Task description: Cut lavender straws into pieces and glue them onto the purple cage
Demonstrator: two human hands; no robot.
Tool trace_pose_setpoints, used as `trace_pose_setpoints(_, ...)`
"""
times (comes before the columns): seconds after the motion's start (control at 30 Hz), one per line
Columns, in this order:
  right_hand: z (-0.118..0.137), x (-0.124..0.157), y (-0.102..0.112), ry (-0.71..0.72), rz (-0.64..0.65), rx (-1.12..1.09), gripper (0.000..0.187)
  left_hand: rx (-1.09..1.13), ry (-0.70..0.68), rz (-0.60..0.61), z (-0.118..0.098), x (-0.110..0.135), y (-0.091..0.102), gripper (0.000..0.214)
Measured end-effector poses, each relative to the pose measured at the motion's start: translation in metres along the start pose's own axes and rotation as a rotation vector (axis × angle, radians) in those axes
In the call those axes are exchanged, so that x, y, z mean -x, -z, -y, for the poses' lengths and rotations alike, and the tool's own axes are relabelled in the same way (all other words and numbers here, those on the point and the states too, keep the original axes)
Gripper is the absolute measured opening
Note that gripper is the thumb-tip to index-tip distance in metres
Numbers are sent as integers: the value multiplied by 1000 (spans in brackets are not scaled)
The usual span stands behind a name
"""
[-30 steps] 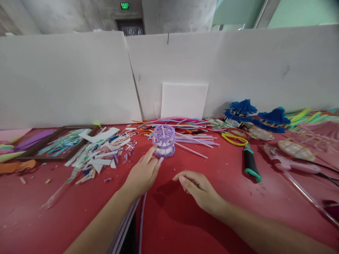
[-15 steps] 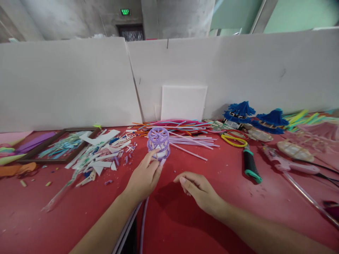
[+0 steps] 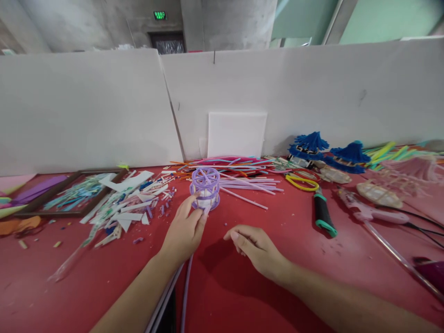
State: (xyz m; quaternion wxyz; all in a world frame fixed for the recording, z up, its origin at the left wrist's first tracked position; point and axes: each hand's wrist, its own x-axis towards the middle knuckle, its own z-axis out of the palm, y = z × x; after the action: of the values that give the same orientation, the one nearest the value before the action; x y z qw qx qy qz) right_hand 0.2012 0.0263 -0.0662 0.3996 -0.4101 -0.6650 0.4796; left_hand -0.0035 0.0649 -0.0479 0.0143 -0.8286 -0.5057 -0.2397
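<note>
A small round cage-like frame of purple pipe cleaners [image 3: 205, 178], with pale uprights and something white inside, stands upright on the red table. My left hand [image 3: 183, 226] is at its lower near side, with the thumb and fingers closed on the base. The fingertips are partly hidden behind the frame. To the right and nearer to me, my right hand [image 3: 258, 247] hovers low over the table, its fingers loosely curled and the thumb against the index finger. I see nothing in it. Long purple pipe cleaners [image 3: 186, 291] run beneath my left forearm toward the table's near side.
Behind the frame lies a pile of coloured pipe cleaners [image 3: 239, 164]. Paper scraps [image 3: 133, 203] and a brown picture frame [image 3: 74, 213] are on the left. Pliers [image 3: 324, 215], a pink glue gun [image 3: 367, 210] and blue-roofed models [image 3: 310, 145] sit right. White panels [image 3: 294, 92] stand behind.
My view has turned slightly right, so everything sits a little further left. The purple frame looks slightly turned under my left hand. My right hand keeps its curled pose.
</note>
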Motion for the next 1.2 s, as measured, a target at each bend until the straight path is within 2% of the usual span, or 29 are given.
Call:
trace_pose_setpoints(0.27, 1, 2, 0, -2, 0, -3, 45, -14, 10, -72, 0, 2, 4, 25)
trace_pose_setpoints(0.37, 0, 1, 0, -5, -2, 6, 46, 15, -32, -45, -1, 1, 6, 25)
trace_pose_setpoints(0.5, 0, 0, 0, -5, -7, 10, 46, 14, -4, -38, -2, 1, 6, 27)
trace_pose_setpoints(0.63, 0, 0, 0, 7, -7, 13, 46, -8, -16, 28, -4, 2, 8, 30)
trace_pose_setpoints(0.87, 0, 0, 0, 20, -2, 19, 47, -63, -45, 46, -4, 3, 8, 30)
trace_pose_setpoints(1.03, 1, -1, 0, 13, -3, 19, 47, -66, -86, -2, -2, 3, 6, 27)
trace_pose_setpoints(1.2, 0, 0, 0, 8, 1, 9, 44, 6, -18, 45, -2, 4, 6, 29)
